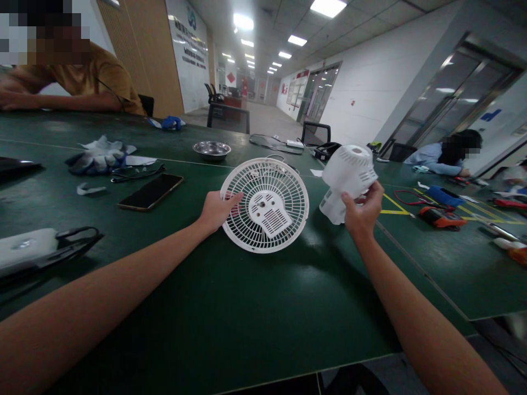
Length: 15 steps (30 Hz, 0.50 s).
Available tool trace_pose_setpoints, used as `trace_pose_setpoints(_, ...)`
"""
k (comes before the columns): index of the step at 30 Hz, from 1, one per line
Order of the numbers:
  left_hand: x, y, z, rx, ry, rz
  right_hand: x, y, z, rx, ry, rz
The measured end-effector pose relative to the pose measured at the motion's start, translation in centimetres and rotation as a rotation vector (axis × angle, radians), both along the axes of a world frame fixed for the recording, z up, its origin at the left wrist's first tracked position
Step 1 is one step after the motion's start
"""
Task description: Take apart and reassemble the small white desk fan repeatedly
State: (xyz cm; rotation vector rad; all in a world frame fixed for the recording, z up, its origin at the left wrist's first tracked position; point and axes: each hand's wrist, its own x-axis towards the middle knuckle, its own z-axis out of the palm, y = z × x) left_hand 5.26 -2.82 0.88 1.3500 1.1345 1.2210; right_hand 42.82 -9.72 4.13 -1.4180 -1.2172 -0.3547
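My left hand grips the left rim of a round white fan grille, thumb on its near face. The grille is tilted up above the green table, its slotted centre plate facing me. On the right, my right hand is closed around the lower part of a white plastic fan housing, which has vent slots around its rounded top. A gap separates the housing from the grille. The fingers behind each part are partly hidden.
Left of the grille lie a phone, gloves and a white device. A metal bowl sits behind. On the right is an orange multimeter. People sit at the far left and far right.
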Motion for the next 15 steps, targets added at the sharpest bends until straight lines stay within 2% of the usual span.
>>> trace_pose_setpoints(4, 0.1, 0.0, 0.1, -0.008, -0.002, 0.008, -3.3, 0.6, -2.0, -0.286, -0.007, 0.097)
trace_pose_setpoints(7, 0.1, 0.0, 0.1, -0.007, 0.000, 0.013, -4.2, 1.4, -3.6, -0.475, -0.044, 0.132)
trace_pose_setpoints(11, 0.1, -0.1, 0.1, -0.009, -0.011, 0.007, -4.2, 2.3, -4.8, -0.578, -0.096, 0.103)
trace_pose_setpoints(15, 0.0, -0.1, 0.2, -0.003, -0.018, -0.007, -4.4, 2.3, -5.2, -0.713, -0.176, 0.016)
